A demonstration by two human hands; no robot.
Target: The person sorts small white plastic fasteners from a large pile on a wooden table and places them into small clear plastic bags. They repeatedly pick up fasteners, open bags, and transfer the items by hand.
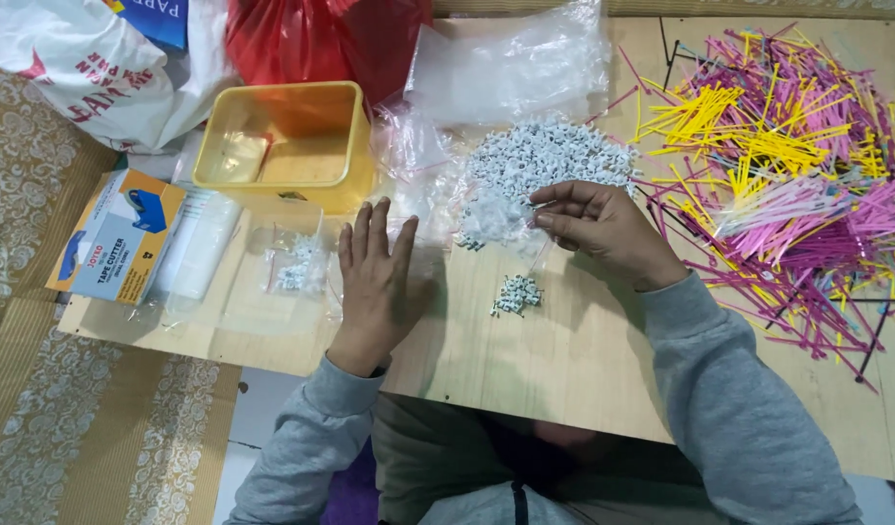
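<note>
- On the wooden board (525, 360): your left hand (375, 282) lies flat, fingers spread.
- Your right hand (598, 228) pinches at the white clip heap (545, 160), nearer it; small clip cluster (516, 294) just below.

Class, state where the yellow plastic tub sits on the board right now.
In the head view the yellow plastic tub stands at the board's far left, beyond the left hand, below the red bag.

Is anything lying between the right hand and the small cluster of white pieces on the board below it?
Nothing visible does. The right hand hovers at the big white heap; bare board separates it from the small cluster.
</note>
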